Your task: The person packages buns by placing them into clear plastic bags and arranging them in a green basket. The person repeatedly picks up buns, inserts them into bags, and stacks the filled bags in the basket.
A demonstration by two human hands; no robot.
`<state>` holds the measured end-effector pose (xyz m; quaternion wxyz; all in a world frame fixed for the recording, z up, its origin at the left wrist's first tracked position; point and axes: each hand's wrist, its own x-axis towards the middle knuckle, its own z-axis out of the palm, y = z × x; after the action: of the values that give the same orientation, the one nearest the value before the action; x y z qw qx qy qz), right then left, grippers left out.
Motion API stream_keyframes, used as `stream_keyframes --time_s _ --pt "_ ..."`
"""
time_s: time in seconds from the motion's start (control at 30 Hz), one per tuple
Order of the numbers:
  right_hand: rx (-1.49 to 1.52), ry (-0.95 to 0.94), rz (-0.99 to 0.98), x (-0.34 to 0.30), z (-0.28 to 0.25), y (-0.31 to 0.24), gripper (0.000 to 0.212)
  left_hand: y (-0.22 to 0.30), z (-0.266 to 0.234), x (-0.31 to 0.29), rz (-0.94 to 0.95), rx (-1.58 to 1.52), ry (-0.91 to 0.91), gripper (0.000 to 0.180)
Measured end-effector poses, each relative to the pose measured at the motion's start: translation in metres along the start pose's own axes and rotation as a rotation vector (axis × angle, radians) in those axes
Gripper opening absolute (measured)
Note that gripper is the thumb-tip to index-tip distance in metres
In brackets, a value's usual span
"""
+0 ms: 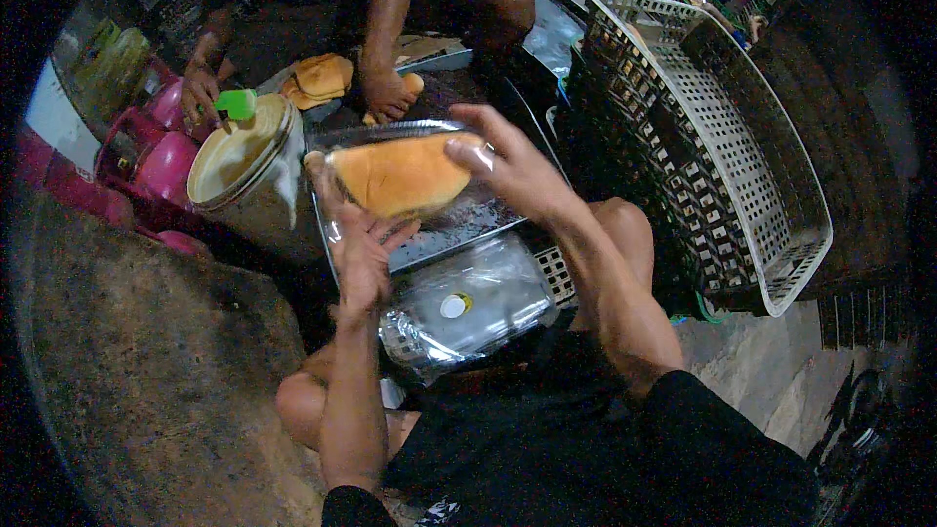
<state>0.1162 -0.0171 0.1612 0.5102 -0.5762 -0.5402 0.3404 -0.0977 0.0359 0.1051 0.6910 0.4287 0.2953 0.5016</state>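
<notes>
A golden-brown piece of bread (405,178) in clear plastic is held up between my two hands, above a metal tray. My left hand (359,252) supports its near left end, with one finger along the side and the others spread beneath. My right hand (508,164) grips the right end, thumb on top of the bread. Close to my lap lies a stack of clear plastic bags (498,283) with a round white-and-yellow label (455,305).
Opposite me, a person holds a green-handled tool (236,104) over a cream bucket (203,181); their other hand (388,95) touches bread. More bread (320,78) lies beside the metal tray (459,252). Pink gas cylinders (166,171) stand left, a white plastic crate (771,224) right.
</notes>
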Motion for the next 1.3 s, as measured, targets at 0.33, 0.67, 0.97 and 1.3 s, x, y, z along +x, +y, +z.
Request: stream_keyframes --time_s 0.33,0.67,0.97,1.3 --pt "-1.0 0.248 -0.721 -0.023 0.042 -0.071 0.051 -0.005 0.023 0.012 -0.026 -0.056 0.161 0.064" --pt "-1.525 0.483 0.278 0.058 -0.313 -0.026 0.037 -0.128 0.015 -0.055 -0.254 1.757 -1.037 0.057" --pt "-1.169 0.144 -0.029 0.09 -0.27 -0.01 0.063 -0.141 -0.011 -0.056 -0.572 1.285 -1.026 0.05" --pt "0.007 -0.023 0.046 -0.053 -0.015 -0.019 0.022 -0.03 0.011 -0.035 -0.721 -0.049 -0.233 0.067"
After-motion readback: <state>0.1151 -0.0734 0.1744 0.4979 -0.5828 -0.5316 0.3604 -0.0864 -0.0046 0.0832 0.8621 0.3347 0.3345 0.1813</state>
